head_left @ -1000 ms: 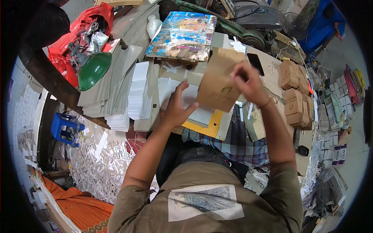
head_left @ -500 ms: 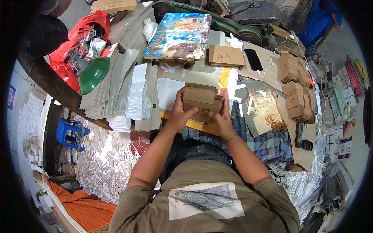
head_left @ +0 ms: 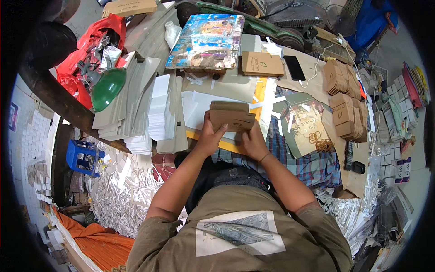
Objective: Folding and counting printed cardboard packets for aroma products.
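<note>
A small stack of flat brown kraft-card boxes is held up in front of me above the work table. My left hand is closed round its left side, with the thumb lying across the front face. At the lower right corner, the bent fingers of my right hand pinch the stack's edge; the fingertips are partly hidden. Beneath the stack lie white sheets and a yellow-orange sheet. More bundles of the same brown boxes stand at the right of the table.
Piles of white card strips and grey board stand left, beside a green lamp shade. Farther back are a paint-stained board, another brown box stack and a phone. Rubber bands lie right.
My right hand has moved from the stack's right side down to its lower right corner. The brown boxes have shifted slightly up and left, and look more evenly together.
</note>
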Demonstrator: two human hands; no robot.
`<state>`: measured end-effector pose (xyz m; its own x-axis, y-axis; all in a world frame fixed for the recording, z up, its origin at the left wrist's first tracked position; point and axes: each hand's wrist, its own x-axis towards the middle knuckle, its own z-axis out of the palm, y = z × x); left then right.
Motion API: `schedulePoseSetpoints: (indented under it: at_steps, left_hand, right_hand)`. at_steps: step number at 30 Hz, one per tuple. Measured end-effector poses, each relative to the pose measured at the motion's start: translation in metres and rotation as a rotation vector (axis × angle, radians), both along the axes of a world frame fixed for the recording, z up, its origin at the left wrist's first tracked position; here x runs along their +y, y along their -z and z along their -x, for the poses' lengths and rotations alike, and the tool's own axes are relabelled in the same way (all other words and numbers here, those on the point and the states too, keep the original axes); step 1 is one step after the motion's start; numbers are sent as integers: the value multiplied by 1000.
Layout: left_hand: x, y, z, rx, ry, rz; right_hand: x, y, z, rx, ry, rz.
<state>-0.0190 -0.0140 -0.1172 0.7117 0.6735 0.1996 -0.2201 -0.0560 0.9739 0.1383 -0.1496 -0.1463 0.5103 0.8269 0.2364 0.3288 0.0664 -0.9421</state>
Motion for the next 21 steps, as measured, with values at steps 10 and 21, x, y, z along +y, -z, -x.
schedulePoseSetpoints:
  at_steps: [10, 21]
  left_hand:
    - [7, -22, 14, -125, -172, 337]
    - [40, -24, 2, 521, -327, -742]
  right_hand:
    - [10, -73, -52, 316, -330, 142]
    - [129, -88, -124, -783, -671, 853]
